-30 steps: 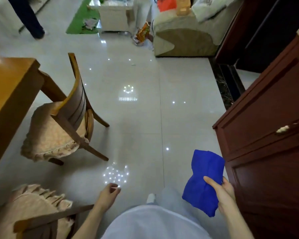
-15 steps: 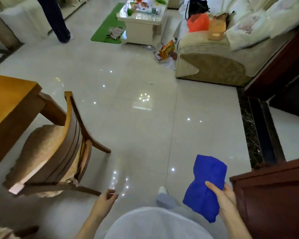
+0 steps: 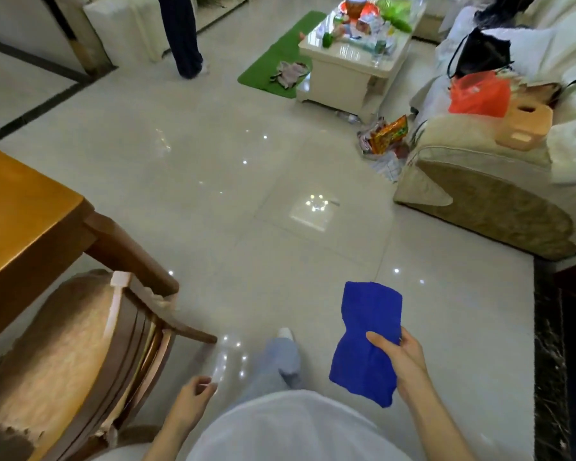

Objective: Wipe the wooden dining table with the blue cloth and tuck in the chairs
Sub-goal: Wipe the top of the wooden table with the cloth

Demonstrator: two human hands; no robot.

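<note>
nearest the viewer, the right hand pinches a folded blue cloth at its right edge over the tiled floor, thumb across the front and fingers curled behind. the left hand hangs loosely curled and empty near the back of a cushioned chair, not touching it. the chair stands just beside the wooden dining table at left, with a coffee table and sofa farther off.
</note>
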